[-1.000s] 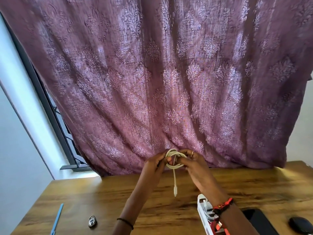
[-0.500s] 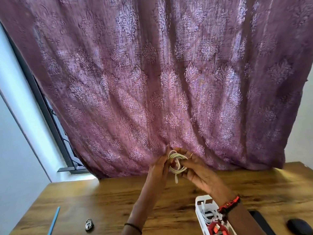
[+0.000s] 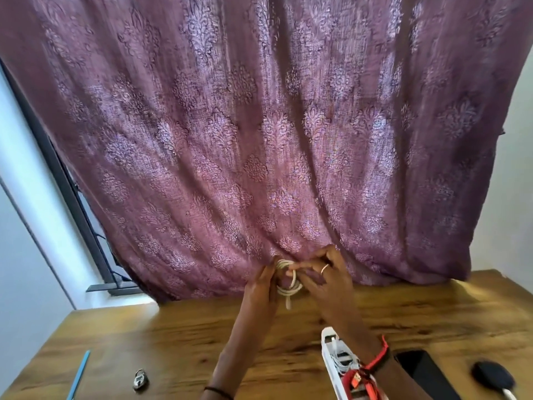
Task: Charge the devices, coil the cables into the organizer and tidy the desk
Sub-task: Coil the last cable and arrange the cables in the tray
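**Head view: white cable coil held over the desk**

- White cable (image 3: 289, 280): wound into a small coil of several loops, held in the air between both hands, above the far part of the wooden desk (image 3: 173, 336) and in front of the curtain's lower hem. One short free end with its plug hangs straight down below the coil.
- Left hand (image 3: 261, 287): on the coil's left side, fingers together and closed against the loops; a thin dark band on the wrist.
- Right hand (image 3: 324, 280): on the coil's right side, fingers curled, fingertips pinching the top of the coil; a ring on one finger, a red and black band on the wrist.
- White organizer (image 3: 336, 359): on the desk, nearer the camera than the coil and below the right forearm; it holds pale cables and a red item.
- Dark phone (image 3: 424, 370): flat on the desk, right of the organizer.
- Dark mouse (image 3: 493, 376): right of the phone.
- Small padlock (image 3: 140, 379): on the desk, well left of the organizer.
- Blue pen (image 3: 78, 375): left of the padlock.
- Purple patterned curtain (image 3: 259, 125): hangs behind the desk.
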